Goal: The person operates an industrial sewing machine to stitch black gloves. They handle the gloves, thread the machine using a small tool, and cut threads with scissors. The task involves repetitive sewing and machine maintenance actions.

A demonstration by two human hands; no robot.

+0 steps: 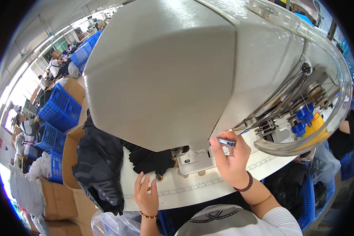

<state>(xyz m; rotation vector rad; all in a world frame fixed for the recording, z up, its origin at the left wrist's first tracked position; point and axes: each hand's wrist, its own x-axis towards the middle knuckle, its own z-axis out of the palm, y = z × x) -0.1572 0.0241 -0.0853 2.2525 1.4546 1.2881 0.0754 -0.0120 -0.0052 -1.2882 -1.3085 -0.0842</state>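
Observation:
The large pale head of a sewing machine (161, 82) fills the upper middle and hides most of the stitching area. My right hand (234, 163) is raised at its right side, fingers closed around a small light-blue tool (226, 142) whose exact kind is not clear. My left hand (146, 198) hovers over the front of the white worktable (200, 188), fingers apart and empty. Just beyond its fingertips lie stacked black fabric pieces (149, 159), partly under the machine head. A small round metal part (159, 177) sits at their near edge.
Dark garments (98, 169) hang over the table's left end beside a cardboard box (71, 161). Thread guides and blue spools (305, 114) stand at the right, behind a curved clear guard (295, 147). Blue crates (61, 108) and several people occupy the left background.

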